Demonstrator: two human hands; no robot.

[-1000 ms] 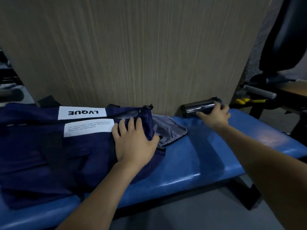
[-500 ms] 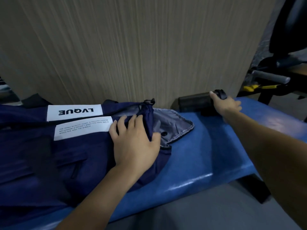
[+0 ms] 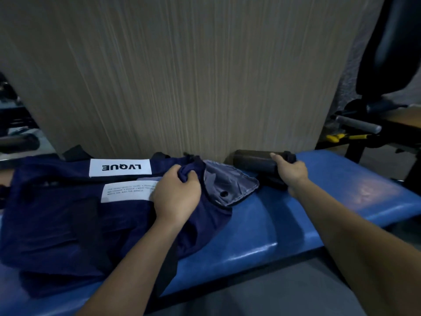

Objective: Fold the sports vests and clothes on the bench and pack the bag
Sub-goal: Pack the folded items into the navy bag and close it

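Observation:
A navy bag (image 3: 68,220) with white labels lies on the left half of the blue bench (image 3: 341,201). Its grey-lined flap (image 3: 230,188) hangs open toward the right. My left hand (image 3: 175,195) grips a bunch of the bag's navy fabric at the opening edge. A dark cylindrical bottle (image 3: 252,163) lies on its side at the back of the bench against the wall panel. My right hand (image 3: 290,171) is wrapped round the bottle's right end. What is inside the bag is hidden.
A wood-grain panel (image 3: 182,76) stands right behind the bench. Gym equipment with a grey padded bar (image 3: 357,124) and yellow parts sits at the far right. The bench's right half is bare blue padding. Grey floor lies below the front edge.
My left hand went from lying flat on the bag to bunching its fabric at the opening. My right hand stays on the bottle, which has shifted slightly along the bench.

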